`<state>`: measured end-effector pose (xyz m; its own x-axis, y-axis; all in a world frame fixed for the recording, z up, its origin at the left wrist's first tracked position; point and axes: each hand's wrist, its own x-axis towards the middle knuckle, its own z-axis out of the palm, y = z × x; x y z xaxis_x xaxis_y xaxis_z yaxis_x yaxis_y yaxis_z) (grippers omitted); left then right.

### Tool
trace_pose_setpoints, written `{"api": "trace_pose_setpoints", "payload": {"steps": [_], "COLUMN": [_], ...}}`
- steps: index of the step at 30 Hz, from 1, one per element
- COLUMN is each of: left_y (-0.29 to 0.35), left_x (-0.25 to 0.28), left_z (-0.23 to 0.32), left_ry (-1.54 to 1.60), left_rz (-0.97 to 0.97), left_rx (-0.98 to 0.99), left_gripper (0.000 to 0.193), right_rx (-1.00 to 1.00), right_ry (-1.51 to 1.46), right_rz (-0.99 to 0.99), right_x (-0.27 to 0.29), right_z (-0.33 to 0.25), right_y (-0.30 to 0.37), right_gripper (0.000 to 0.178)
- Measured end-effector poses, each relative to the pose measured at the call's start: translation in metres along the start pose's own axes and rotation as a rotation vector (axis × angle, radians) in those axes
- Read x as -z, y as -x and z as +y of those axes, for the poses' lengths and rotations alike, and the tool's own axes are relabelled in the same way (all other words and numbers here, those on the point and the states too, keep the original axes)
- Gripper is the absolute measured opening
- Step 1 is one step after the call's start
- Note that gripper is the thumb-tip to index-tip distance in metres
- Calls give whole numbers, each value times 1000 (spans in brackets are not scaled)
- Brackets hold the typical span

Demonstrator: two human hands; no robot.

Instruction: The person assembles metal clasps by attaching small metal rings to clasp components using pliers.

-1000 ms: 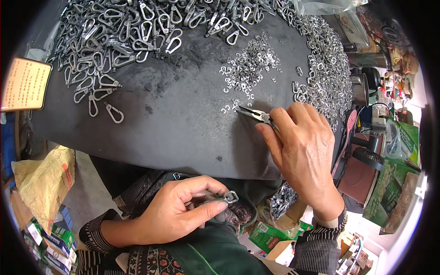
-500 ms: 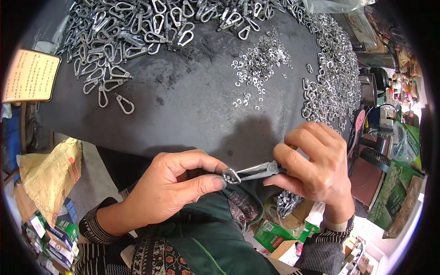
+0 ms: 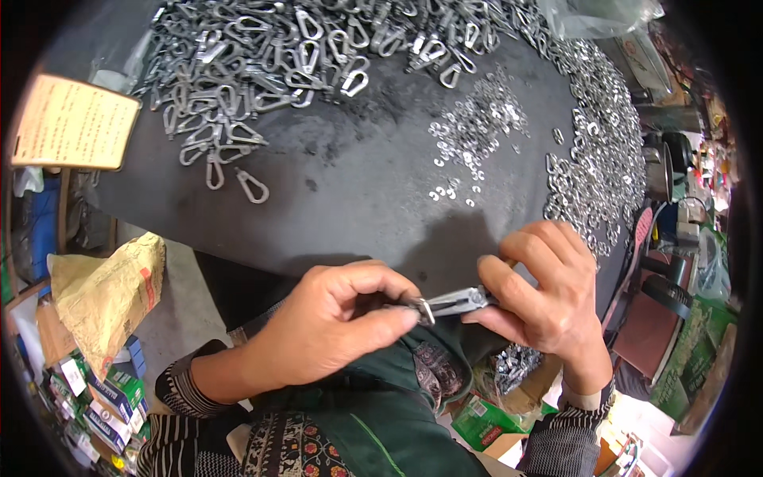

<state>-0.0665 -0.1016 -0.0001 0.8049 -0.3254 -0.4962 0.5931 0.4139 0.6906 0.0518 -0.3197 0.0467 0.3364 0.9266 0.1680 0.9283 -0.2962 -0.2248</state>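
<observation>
Between the thumb and forefinger of my left hand (image 3: 342,326) is a small silver metal link (image 3: 425,311), seen nearly edge-on. My right hand (image 3: 548,294) is closed around a pair of pliers (image 3: 469,300), whose grips are mostly hidden in the palm. The jaws point left and their tips meet the link; whether they clamp it cannot be made out. Both hands are over my lap, just off the near edge of the dark table (image 3: 350,215). Beyond them lies a scatter of tiny C-shaped rings (image 3: 481,119).
Many metal snap hooks (image 3: 310,56) are heaped at the far left. A long pile of small metal links (image 3: 596,135) lines the right side. A printed card (image 3: 75,123) stands at the left edge, above a crumpled yellow paper bag (image 3: 115,294). Clear plastic (image 3: 604,16) lies far right.
The link has turned from showing its open face to nearly edge-on. My left hand has tilted slightly with it. The whole view has shifted a little, so the table's things appear further right.
</observation>
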Motion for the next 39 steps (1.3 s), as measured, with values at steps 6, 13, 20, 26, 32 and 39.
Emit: {"api": "trace_pose_setpoints", "payload": {"steps": [6, 13, 20, 26, 32, 39], "left_y": [21, -26, -54, -64, -19, 11], "left_x": [-4, 61, 104, 99, 60, 23], "left_z": [6, 102, 102, 104, 72, 9], "left_ry": [-221, -2093, -2091, -1866, 210, 93], "left_rz": [45, 464, 268, 473, 765, 121], "left_rx": [-152, -1004, -1135, -1088, -570, -106], "left_gripper": [14, 49, 34, 23, 23, 18], "right_rx": [44, -239, -484, -821, -846, -853], "right_ry": [14, 47, 23, 332, 489, -339], "right_rz": [45, -134, 26, 357, 195, 133], "right_x": [3, 7, -3, -18, -35, -14], "right_z": [-11, -41, -6, 95, 124, 42], "right_y": [7, 56, 77, 38, 20, -5], "right_gripper": [37, 32, 25, 17, 15, 14]}}
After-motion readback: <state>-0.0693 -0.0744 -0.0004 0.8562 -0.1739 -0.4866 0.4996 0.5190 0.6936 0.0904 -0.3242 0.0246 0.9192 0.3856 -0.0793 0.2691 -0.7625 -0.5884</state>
